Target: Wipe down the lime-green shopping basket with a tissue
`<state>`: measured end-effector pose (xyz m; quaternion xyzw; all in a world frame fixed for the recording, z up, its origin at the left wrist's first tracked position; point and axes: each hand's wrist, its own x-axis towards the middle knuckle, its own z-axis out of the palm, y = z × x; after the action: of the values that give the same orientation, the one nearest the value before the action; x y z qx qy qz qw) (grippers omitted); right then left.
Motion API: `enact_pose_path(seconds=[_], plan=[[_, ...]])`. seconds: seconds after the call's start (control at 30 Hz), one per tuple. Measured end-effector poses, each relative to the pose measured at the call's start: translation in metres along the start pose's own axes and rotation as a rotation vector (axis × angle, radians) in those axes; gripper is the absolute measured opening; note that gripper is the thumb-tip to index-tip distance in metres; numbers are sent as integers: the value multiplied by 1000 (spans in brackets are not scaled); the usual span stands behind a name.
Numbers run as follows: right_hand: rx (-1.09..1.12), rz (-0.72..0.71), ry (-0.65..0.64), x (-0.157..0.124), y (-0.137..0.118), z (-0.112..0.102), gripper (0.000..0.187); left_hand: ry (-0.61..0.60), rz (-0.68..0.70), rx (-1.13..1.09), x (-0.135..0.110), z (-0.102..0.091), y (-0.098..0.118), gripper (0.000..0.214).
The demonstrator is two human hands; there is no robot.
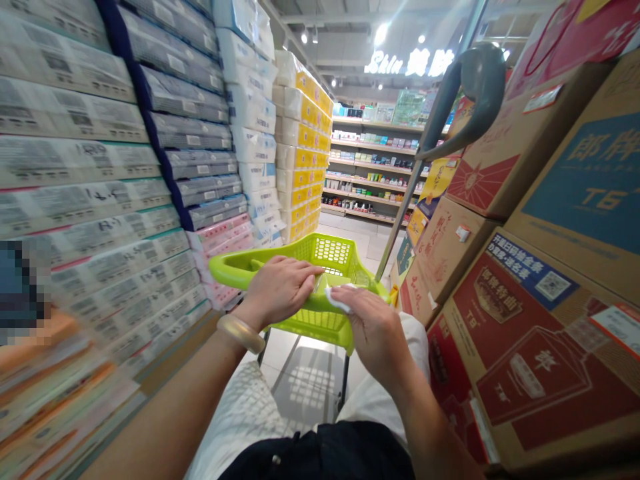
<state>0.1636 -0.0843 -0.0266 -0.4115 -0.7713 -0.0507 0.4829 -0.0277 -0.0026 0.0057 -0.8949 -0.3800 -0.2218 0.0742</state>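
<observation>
A lime-green shopping cart (pixel 334 249) stands before me, its handle bar running across the near side. My left hand (pixel 277 290) is closed over the bar, with a gold-coloured bangle (pixel 241 333) round that wrist. Under the fingers of my right hand (pixel 375 323) is a small white tissue or cloth (pixel 340 298), pressed against the bar just right of the left hand. Most of the bar beneath both hands is hidden. At the cart's right side rises a metal pole (pixel 400 217) topped by a grey loop handle (pixel 480 100).
Packs of paper tissue (pixel 65 113) are stacked high on the left, with yellow-banded packs (pixel 303 157) farther along. Cardboard cartons (pixel 550 333) line the right closely. Shelves of small goods (pixel 370 167) cross the far end beyond a pale tiled floor (pixel 345 223).
</observation>
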Motion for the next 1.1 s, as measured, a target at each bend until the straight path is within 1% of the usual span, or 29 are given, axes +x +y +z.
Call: enact_pose_path(seconds=[0.07, 0.13, 0.2, 0.3, 0.33, 0.37, 0.47, 0.5, 0.57, 0.67, 0.7, 0.73, 0.87, 0.9, 0.97, 1.07, 1.1], plan=[[-37, 85, 76, -4, 10, -5, 29, -6, 2, -5, 0, -1, -1, 44], [-63, 121, 122, -9, 15, -10, 28, -8, 3, -6, 0, -1, -1, 44], [-49, 66, 98, -12, 14, -12, 28, -4, 3, -6, -1, -2, -1, 44], [11, -48, 21, -17, 13, -14, 31, -2, 8, -11, -2, -4, -2, 43], [26, -56, 31, -19, 16, -14, 31, -5, 10, -14, -2, -4, -3, 43], [34, -41, 67, -21, 20, -15, 30, -7, 12, -17, -3, -5, -3, 43], [24, 87, 230, -28, 33, -17, 26, -7, 19, -24, -4, -5, -6, 43], [23, 115, 262, -30, 35, -17, 26, -3, 19, -27, -5, -6, -7, 42], [43, 92, 246, -33, 32, -16, 26, 7, 17, -30, -6, -6, -9, 42], [101, -45, 150, -34, 24, -13, 28, 17, 15, -33, -6, -6, -10, 42], [113, -57, 144, -34, 23, -13, 28, 17, 18, -34, -7, -6, -11, 42], [119, -39, 163, -34, 25, -12, 27, 16, 21, -37, -7, -7, -11, 42], [105, 165, 324, -37, 37, -11, 23, 7, 27, -53, -8, -8, -11, 42], [107, 180, 337, -38, 37, -11, 23, 7, 24, -54, -8, -8, -11, 42], [127, 124, 310, -41, 32, -11, 24, 8, 19, -51, -9, -8, -11, 41], [170, -10, 218, -44, 24, -10, 27, 12, 19, -44, -9, -8, -13, 41], [184, -18, 206, -45, 25, -10, 26, 13, 21, -43, -9, -8, -13, 41]])
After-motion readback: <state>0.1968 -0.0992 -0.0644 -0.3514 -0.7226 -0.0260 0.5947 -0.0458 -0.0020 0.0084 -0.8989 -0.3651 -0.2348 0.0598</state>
